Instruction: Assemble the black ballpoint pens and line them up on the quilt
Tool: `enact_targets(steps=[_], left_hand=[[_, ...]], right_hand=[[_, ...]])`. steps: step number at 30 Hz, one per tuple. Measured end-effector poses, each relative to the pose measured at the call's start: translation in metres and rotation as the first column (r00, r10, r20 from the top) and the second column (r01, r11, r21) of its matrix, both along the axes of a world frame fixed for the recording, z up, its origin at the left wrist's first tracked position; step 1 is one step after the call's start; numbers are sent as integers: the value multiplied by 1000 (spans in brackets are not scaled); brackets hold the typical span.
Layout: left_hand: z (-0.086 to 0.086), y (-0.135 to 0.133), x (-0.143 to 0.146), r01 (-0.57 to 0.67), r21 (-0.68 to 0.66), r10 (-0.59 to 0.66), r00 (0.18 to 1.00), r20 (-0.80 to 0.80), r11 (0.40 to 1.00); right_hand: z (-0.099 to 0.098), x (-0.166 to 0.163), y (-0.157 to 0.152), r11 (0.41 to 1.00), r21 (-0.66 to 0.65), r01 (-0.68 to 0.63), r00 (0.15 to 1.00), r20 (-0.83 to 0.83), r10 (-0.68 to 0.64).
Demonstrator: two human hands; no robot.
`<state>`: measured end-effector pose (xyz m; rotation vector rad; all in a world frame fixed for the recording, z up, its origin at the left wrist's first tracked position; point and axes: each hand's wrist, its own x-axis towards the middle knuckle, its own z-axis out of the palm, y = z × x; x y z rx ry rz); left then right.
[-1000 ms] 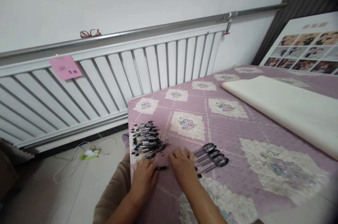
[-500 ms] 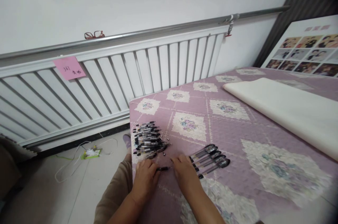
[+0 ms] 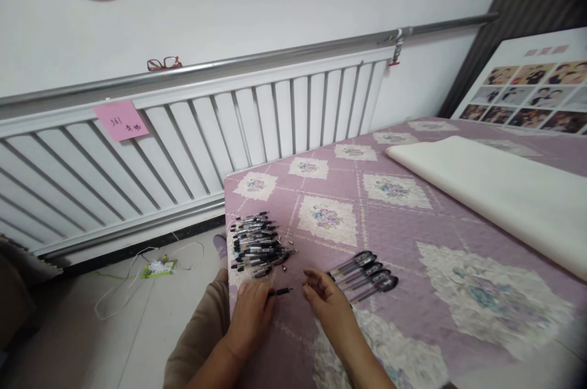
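My left hand (image 3: 252,306) is closed around a black pen (image 3: 283,291), whose tip end sticks out to the right. My right hand (image 3: 324,296) is a little right of that tip, apart from it, with thumb and fingertips pinched on something small and pale that I cannot make out. Beyond my left hand lies a pile of black and clear pens (image 3: 257,242) with a few tiny loose parts (image 3: 285,268) at its right side. Just right of my right hand is a row of several capped pens (image 3: 367,273), partly hidden by that hand.
A floral purple cover (image 3: 330,181) lies under the pens. At the right is a folded cream sheet (image 3: 486,187), with a photo board (image 3: 532,83) behind it. A white radiator (image 3: 275,114) runs along the wall. A power strip (image 3: 159,268) with cables lies on the floor.
My right hand has turned and lifted slightly, its pinched fingertips now showing apart from the pen. My left hand has stayed almost in place with the pen.
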<state>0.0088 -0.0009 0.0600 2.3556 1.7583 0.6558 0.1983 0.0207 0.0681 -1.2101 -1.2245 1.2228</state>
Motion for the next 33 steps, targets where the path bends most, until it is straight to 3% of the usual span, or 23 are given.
enact_targets(steps=[5, 9, 20, 33], left_hand=[[0, -1, -3, 79, 14, -80, 997, 23, 997], [-1, 0, -5, 143, 6, -143, 989, 28, 990], [-1, 1, -5, 141, 65, -143, 989, 33, 988], [1, -1, -6, 165, 86, -171, 984, 60, 983]], right_hand=[[5, -2, -1, 996, -87, -4, 991, -131, -8], [7, -3, -2, 996, -87, 17, 998, -65, -22], [-2, -8, 0, 996, -30, -84, 996, 41, 85], [2, -7, -1, 977, 98, -192, 933, 325, 151]])
